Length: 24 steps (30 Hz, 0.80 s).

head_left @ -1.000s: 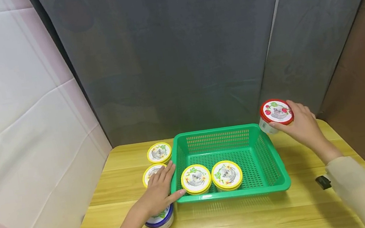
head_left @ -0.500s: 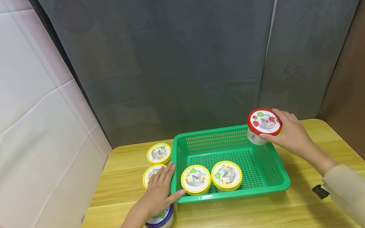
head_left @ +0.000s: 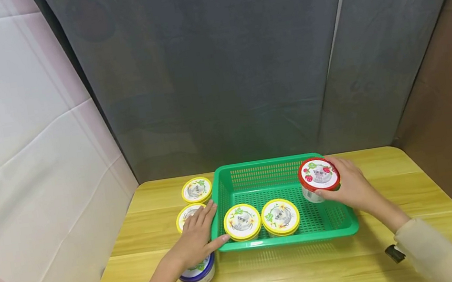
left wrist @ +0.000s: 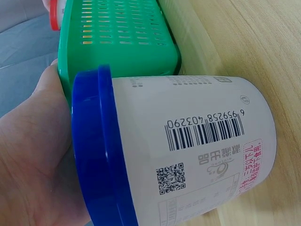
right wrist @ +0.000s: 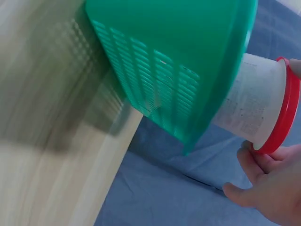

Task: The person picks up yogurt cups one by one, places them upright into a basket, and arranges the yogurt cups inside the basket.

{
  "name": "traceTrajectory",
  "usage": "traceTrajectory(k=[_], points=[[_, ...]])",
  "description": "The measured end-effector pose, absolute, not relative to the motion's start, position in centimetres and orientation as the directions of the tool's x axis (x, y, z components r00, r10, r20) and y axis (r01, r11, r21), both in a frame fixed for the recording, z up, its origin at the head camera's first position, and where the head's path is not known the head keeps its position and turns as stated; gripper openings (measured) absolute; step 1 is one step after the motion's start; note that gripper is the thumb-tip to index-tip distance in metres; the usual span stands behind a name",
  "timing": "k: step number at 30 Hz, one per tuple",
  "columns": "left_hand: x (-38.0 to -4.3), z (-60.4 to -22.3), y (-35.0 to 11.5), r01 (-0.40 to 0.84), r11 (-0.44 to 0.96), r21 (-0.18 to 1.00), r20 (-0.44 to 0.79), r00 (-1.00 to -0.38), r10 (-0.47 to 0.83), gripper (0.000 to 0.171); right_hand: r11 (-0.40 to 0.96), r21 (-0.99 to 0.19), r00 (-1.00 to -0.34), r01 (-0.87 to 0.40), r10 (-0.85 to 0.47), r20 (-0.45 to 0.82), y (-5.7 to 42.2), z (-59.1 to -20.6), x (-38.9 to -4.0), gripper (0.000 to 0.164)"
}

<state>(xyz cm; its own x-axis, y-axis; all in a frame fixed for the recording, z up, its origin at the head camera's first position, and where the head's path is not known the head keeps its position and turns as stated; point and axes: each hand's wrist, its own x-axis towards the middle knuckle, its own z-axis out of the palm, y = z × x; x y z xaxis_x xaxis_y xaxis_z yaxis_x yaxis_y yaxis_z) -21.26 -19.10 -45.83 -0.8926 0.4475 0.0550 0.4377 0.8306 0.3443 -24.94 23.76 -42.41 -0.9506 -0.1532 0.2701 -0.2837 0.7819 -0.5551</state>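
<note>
My right hand (head_left: 350, 186) grips a white tub with a red strawberry-printed lid (head_left: 319, 173), thumb on the near side, over the right part of the green basket (head_left: 292, 239). In the right wrist view, the white side of this tub (right wrist: 251, 89) is partly behind the basket wall, with fingertips at the lid's edge. My left hand (head_left: 196, 234) lies with extended fingers along the basket's left rim, thumb over the front left corner. Two yellow-lidded tubs, one on the left (head_left: 242, 223) and one beside it (head_left: 280, 217), stand inside along the front wall.
Left of the basket, two more yellow-lidded tubs stand on the wooden table (head_left: 280, 278): one at the back (head_left: 196, 190), one partly under my left fingers (head_left: 188, 212). A blue-lidded tub (head_left: 201, 274) is beneath my left wrist. A grey curtain (head_left: 216, 75) hangs behind the table.
My right hand has carried the red-lidded tub leftward and down, from beyond the basket's back right corner to over its inside. My left hand has stayed in place.
</note>
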Motion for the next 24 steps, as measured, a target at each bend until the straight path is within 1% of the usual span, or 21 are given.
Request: traceTrajectory(k=[4,10,14,24], points=[[-21.3,-45.9,-19.1,0.437,0.831,0.343,0.056,-0.893,0.446,0.085,0.78,-0.553,-0.952,-0.292,-0.18,0.249,23.7,-43.1,-24.6,0.096],[-21.3,-46.0,-19.1,0.437,0.83,0.347,0.059,-0.893,0.446,0.085,0.797,-0.505,-0.941,-0.331,-0.238,0.242,23.7,-44.0,-24.2,0.092],[-21.3,-46.0,-19.1,0.441,0.827,0.349,0.067,-0.892,0.447,0.085,0.801,-0.486,-0.935,-0.35,-0.268,0.231,23.7,-44.6,-23.8,0.093],[-21.3,-46.0,-19.2,0.44,0.829,0.345,0.064,-0.892,0.447,0.085,0.808,-0.445,-0.921,-0.387,-0.314,0.231,23.7,-45.0,-23.0,0.09]])
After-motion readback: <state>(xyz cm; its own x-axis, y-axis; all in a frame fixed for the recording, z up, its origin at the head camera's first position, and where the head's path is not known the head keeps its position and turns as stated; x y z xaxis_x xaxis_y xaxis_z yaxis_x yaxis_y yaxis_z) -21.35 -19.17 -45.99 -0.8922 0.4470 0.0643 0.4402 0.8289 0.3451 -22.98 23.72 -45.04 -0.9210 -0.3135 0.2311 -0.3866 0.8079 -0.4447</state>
